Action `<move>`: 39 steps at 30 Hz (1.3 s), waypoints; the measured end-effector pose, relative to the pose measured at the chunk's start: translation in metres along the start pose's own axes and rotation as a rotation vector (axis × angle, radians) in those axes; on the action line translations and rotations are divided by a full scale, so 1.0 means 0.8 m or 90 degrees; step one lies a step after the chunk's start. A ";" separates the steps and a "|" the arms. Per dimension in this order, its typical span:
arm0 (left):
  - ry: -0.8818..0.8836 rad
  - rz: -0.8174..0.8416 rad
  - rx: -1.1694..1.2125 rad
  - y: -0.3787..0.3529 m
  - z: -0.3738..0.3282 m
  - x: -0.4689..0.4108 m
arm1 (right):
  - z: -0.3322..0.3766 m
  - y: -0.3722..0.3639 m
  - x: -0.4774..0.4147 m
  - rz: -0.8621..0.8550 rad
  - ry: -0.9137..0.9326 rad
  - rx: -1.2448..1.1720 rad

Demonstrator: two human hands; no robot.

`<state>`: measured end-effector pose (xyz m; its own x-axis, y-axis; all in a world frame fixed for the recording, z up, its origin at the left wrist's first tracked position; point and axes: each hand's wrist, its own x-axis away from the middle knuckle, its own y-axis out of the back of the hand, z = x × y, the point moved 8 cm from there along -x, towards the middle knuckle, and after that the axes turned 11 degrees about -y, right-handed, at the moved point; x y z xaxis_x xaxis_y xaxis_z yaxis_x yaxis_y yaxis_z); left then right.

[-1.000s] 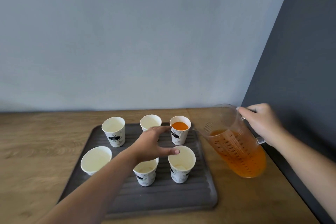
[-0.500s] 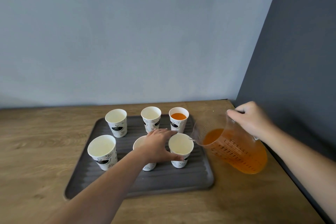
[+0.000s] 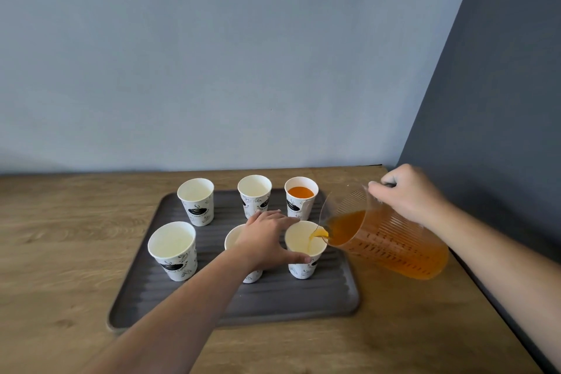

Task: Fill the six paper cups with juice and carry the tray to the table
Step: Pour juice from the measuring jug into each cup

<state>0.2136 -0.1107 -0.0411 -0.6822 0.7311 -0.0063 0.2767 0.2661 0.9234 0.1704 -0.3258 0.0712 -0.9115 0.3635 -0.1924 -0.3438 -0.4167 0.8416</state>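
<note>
6 paper cups stand on the grey tray, which lies on the wooden table. Only 1 of them, the far right cup, has juice in it; 4 others look empty. In the last 1 second 2 things have changed. My left hand came down, and now its fingers and thumb are curled around the near right cup to keep it steady. My right hand, closed tight on the back of the jug, has tilted it more, so the spout is just over the rim and a thin stream of juice now runs inside. I judge that the 2nd filling has only begun, 4 cups wait after it, and the tray is not yet ready for carrying.
</note>
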 end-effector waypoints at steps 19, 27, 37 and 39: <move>0.005 0.010 -0.002 0.002 -0.002 0.003 | 0.007 0.009 -0.001 0.001 0.021 0.038; 0.007 -0.001 0.016 0.000 -0.001 0.005 | 0.013 0.013 -0.001 -0.006 0.027 0.068; 0.010 0.000 0.021 -0.001 0.000 0.005 | 0.020 0.015 0.000 -0.005 0.027 0.082; 0.009 0.000 0.021 0.000 0.000 0.005 | 0.020 0.016 0.000 -0.005 0.026 0.083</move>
<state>0.2113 -0.1079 -0.0411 -0.6920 0.7219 -0.0013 0.2977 0.2870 0.9105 0.1696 -0.3178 0.0898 -0.9182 0.3305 -0.2183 -0.3216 -0.3005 0.8979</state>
